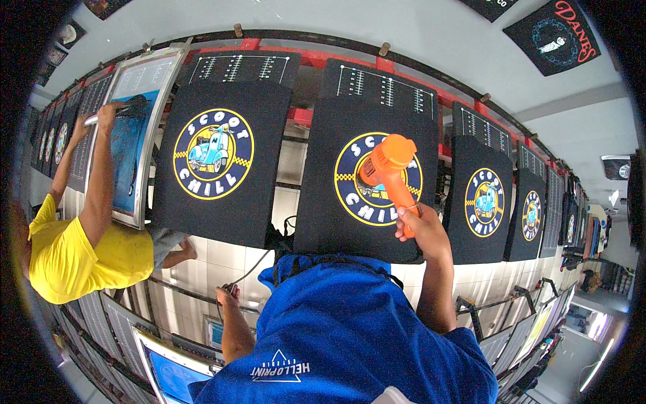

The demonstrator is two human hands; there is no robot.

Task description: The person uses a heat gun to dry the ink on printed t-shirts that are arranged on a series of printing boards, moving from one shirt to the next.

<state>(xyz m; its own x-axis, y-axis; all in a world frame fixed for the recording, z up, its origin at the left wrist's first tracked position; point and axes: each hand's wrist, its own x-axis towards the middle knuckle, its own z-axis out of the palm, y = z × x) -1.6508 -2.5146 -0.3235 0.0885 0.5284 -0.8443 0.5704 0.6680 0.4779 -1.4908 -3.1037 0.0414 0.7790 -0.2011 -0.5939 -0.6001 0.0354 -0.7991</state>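
Observation:
My right hand (426,232) is closed around the handle of an orange hair dryer (388,167). Its head is over the round scooter print (346,195) on a black T-shirt (316,225), hiding part of the print. Down by my left side, my left hand (229,294) grips a dark power cord (254,266), which runs up toward the edge of the shirt board. The shirt lies flat on a board with a white-marked ruler grid (387,91) at its far end.
More black shirts with the same print lie on boards to the left (214,202) and right (481,182). At left a co-worker in a yellow shirt (94,256) holds a squeegee over a framed blue screen (138,145). A red-and-black rail (309,57) runs behind the boards. Racks (518,323) stand behind me.

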